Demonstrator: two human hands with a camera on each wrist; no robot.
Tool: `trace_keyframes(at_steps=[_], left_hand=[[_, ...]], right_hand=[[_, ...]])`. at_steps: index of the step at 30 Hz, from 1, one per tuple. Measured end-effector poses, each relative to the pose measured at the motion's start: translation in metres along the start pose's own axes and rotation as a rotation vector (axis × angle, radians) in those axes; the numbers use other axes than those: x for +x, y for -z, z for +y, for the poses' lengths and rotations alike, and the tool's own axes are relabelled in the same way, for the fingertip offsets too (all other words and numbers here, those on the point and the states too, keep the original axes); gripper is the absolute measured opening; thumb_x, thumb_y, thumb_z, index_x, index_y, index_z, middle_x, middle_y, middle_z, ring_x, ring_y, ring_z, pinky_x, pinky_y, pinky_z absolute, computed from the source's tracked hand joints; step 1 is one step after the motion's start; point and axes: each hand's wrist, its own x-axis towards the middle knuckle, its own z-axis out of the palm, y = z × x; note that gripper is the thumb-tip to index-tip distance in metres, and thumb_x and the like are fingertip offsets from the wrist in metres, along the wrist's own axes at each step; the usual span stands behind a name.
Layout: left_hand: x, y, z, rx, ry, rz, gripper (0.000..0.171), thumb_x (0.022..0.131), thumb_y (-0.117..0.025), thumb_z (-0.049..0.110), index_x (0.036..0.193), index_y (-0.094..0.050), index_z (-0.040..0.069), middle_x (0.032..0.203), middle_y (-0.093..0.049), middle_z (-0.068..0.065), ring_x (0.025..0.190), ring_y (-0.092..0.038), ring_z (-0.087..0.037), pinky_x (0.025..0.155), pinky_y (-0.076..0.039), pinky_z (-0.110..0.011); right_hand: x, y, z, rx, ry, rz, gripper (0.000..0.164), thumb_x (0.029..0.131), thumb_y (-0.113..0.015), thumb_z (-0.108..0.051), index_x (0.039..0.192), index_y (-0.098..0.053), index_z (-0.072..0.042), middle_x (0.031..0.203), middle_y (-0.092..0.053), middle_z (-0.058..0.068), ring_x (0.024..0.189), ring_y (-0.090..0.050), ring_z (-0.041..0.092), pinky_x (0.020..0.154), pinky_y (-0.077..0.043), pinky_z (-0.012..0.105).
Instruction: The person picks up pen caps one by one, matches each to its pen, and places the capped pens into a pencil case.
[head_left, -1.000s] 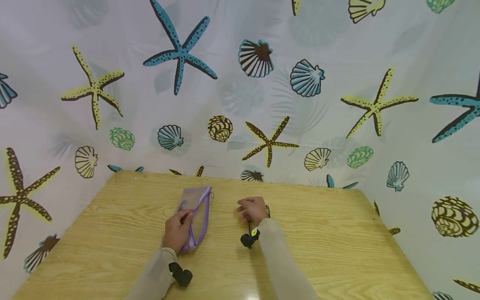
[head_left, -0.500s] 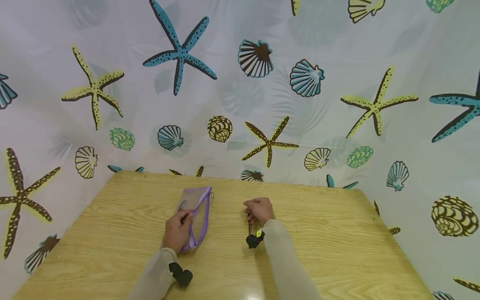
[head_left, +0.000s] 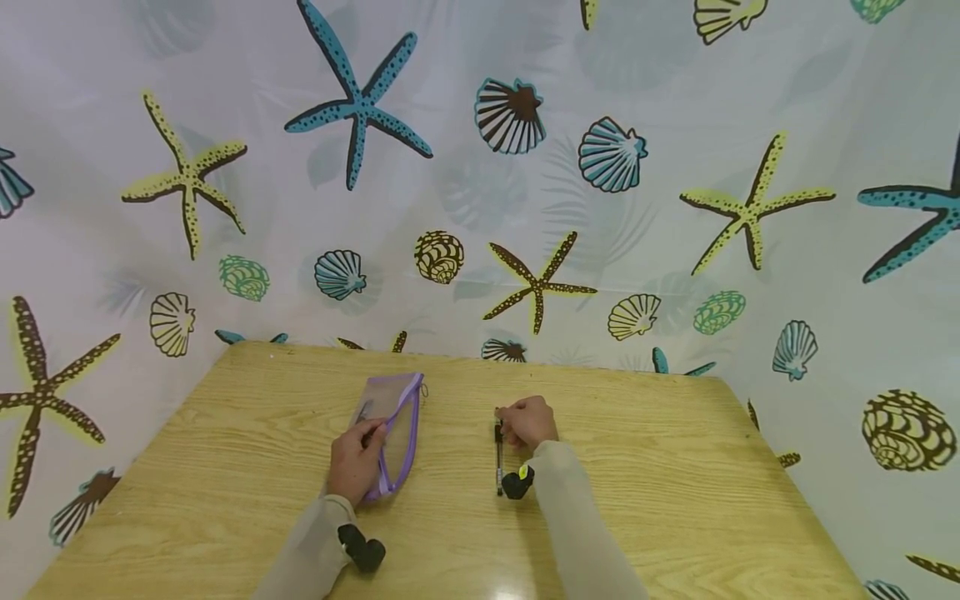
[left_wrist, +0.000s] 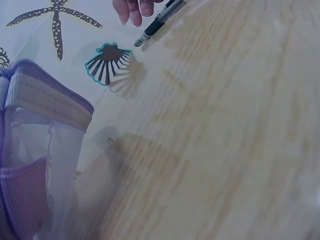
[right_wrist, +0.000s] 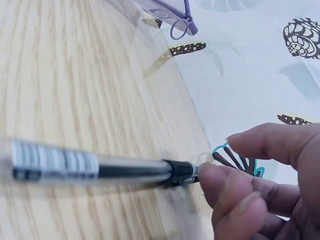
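My left hand (head_left: pixel 355 462) pinches the purple-trimmed edge of a see-through mesh zip pouch (head_left: pixel 406 446), whose mouth gapes toward the right. In the left wrist view the pouch (left_wrist: pixel 47 110) fills the left side. Something small and grey shows through its mesh. A clear-barrelled pen (head_left: pixel 499 467) with a black end lies on the table. Beside that black end is my right hand (head_left: pixel 528 422), fingers loosely bent. In the right wrist view, the index finger is apart from the other fingers, near the tip of the pen (right_wrist: pixel 125 170), which carries a barcode label.
The wooden table (head_left: pixel 637 483) spreads on both sides of my arms. Behind it hangs a white curtain (head_left: pixel 480 192) printed with starfish and shells. A ring pull (right_wrist: pixel 180 28) hangs from the pouch's far corner.
My right hand has shifted to the right and its fingers have drawn in. The pen, mostly hidden under it before, now shows in full. My left hand and the pouch stay still.
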Motion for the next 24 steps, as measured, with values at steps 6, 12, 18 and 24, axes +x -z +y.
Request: trace_keyframes(at_steps=[6, 12, 18, 24], left_hand=[[0.0005, -0.0005, -0.0006, 0.006, -0.002, 0.005, 0.022, 0.098, -0.057, 0.013, 0.111, -0.070, 0.002, 0.078, -0.059, -0.005, 0.066, -0.047, -0.014, 0.058, -0.038, -0.024], [-0.0007, -0.0015, 0.0003, 0.007, -0.012, 0.016, 0.021, 0.097, -0.058, 0.012, 0.110, -0.070, 0.001, 0.077, -0.059, -0.005, 0.066, -0.047, -0.014, 0.058, -0.039, -0.024], [0.0003, -0.0016, 0.0000, 0.013, -0.011, 0.006, 0.022, 0.098, -0.057, 0.012, 0.112, -0.070, 0.001, 0.080, -0.060, -0.006, 0.068, -0.048, -0.015, 0.059, -0.039, -0.024], [0.0000, -0.0022, -0.0003, 0.012, -0.017, 0.007, 0.022, 0.098, -0.057, 0.012, 0.112, -0.070, 0.001, 0.081, -0.060, -0.006, 0.068, -0.047, -0.015, 0.059, -0.039, -0.024]], right_hand=[[-0.0026, 0.0037, -0.0001, -0.103, -0.003, -0.036, 0.029, 0.091, -0.064, -0.017, 0.071, -0.069, 0.003, 0.051, -0.057, 0.007, 0.038, -0.044, 0.012, 0.038, -0.038, 0.026], [-0.0081, 0.0059, -0.0049, -0.129, -0.004, -0.058, 0.027, 0.090, -0.066, -0.016, 0.072, -0.069, 0.004, 0.052, -0.059, 0.009, 0.037, -0.043, 0.011, 0.036, -0.036, 0.025], [-0.0086, 0.0047, -0.0036, -0.161, -0.012, -0.066, 0.028, 0.087, -0.069, -0.015, 0.064, -0.067, 0.002, 0.049, -0.056, 0.005, 0.038, -0.043, 0.012, 0.036, -0.035, 0.025], [-0.0059, 0.0023, 0.0001, -0.215, -0.015, -0.075, 0.030, 0.083, -0.074, -0.018, 0.058, -0.066, -0.002, 0.046, -0.053, 0.003, 0.037, -0.042, 0.013, 0.035, -0.035, 0.026]])
